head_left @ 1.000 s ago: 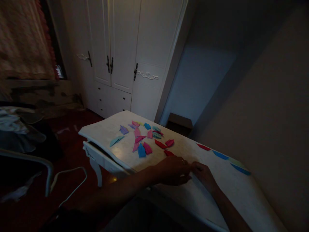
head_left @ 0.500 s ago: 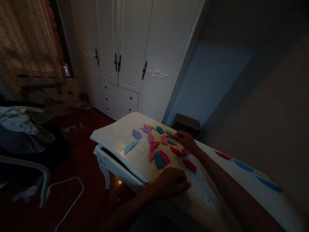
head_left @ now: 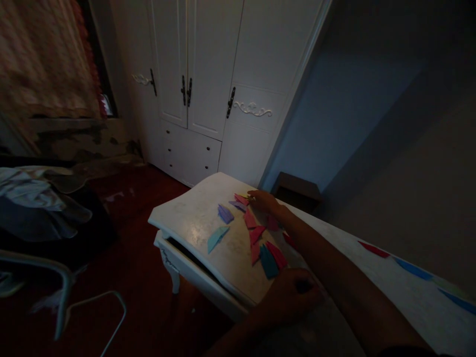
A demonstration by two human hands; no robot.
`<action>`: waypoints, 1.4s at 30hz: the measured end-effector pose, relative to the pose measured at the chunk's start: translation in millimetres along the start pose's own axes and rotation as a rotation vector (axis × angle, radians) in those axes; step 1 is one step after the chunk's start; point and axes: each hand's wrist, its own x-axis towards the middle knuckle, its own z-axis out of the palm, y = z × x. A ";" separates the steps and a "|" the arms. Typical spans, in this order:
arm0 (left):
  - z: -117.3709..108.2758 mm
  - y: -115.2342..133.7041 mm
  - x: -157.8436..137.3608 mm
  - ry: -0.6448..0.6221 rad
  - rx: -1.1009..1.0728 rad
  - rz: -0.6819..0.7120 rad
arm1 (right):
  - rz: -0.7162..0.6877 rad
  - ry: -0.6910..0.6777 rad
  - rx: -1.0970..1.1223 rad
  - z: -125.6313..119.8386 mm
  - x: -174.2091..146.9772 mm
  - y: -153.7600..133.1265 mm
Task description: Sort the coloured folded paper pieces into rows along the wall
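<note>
Folded colored paper pieces lie spread over the white table [head_left: 193,218]. My right hand [head_left: 266,202] reaches to the far edge, its fingertips pinched at the right end of a yellow paper piece [head_left: 244,196]. Beside that are a pink piece [head_left: 241,199] and a purple one [head_left: 225,213]. Closer in, my left hand [head_left: 292,295] rests with curled fingers; whatever may be inside is hidden. Just beyond it lie a teal piece [head_left: 268,262] and a crimson piece [head_left: 277,255]. A light turquoise piece [head_left: 217,238] sits apart on the left. My right arm covers other pieces.
Red [head_left: 374,249] and blue [head_left: 413,268] paper pieces line the table's right edge. Behind stand a white wardrobe [head_left: 201,89] and a small brown box-like stand [head_left: 298,187]. A chair frame [head_left: 63,277] and draped cloth [head_left: 35,188] are at left.
My right hand has moved left and away, from a red piece among the teal ones to the yellow piece. The view has shifted slightly, and my left hand appears lower and further right.
</note>
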 end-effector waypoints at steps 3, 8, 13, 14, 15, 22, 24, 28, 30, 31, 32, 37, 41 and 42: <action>1.6 -1.5 1.0 0.049 0.004 -0.028 | 0.004 0.040 0.100 0.8 -4.6 0.4; 3.4 0.6 1.3 0.073 -0.053 -0.052 | 0.071 0.148 0.297 2.5 -7.9 1.6; 1.9 2.5 1.6 0.065 -0.076 -0.040 | 0.160 0.284 0.553 0.3 -6.7 1.4; 1.4 2.1 1.9 0.064 -0.078 -0.034 | 0.185 0.317 0.609 -1.5 -8.3 1.0; 0.9 1.7 2.3 0.063 -0.078 -0.028 | 0.211 0.348 0.667 -3.6 -11.0 0.6; -1.7 6.0 3.3 0.052 -0.079 -0.018 | 0.403 0.460 1.103 -21.0 -68.6 9.3; -2.5 7.8 3.8 0.058 -0.061 -0.018 | 0.457 0.479 1.201 -26.6 -95.0 18.9; -3.7 8.2 5.5 0.070 -0.021 -0.039 | 0.584 0.547 1.318 -40.6 -151.4 45.7; -4.2 9.3 6.0 0.080 0.017 -0.055 | 0.680 0.585 1.392 -49.4 -180.6 60.2; -4.4 10.5 6.1 0.089 0.041 -0.050 | 0.731 0.607 1.431 -54.0 -195.7 67.2; -4.8 12.0 6.1 0.099 0.070 -0.045 | 0.781 0.630 1.466 -58.4 -211.5 73.8; -6.3 19.5 4.9 0.126 0.178 -0.058 | 0.912 0.745 1.534 -68.0 -301.5 100.3; -3.4 22.8 2.4 0.196 0.245 -0.065 | 1.029 0.803 1.631 -59.5 -372.3 117.0; -2.4 23.4 1.7 0.217 0.262 -0.064 | 1.065 0.803 1.663 -57.9 -386.1 121.7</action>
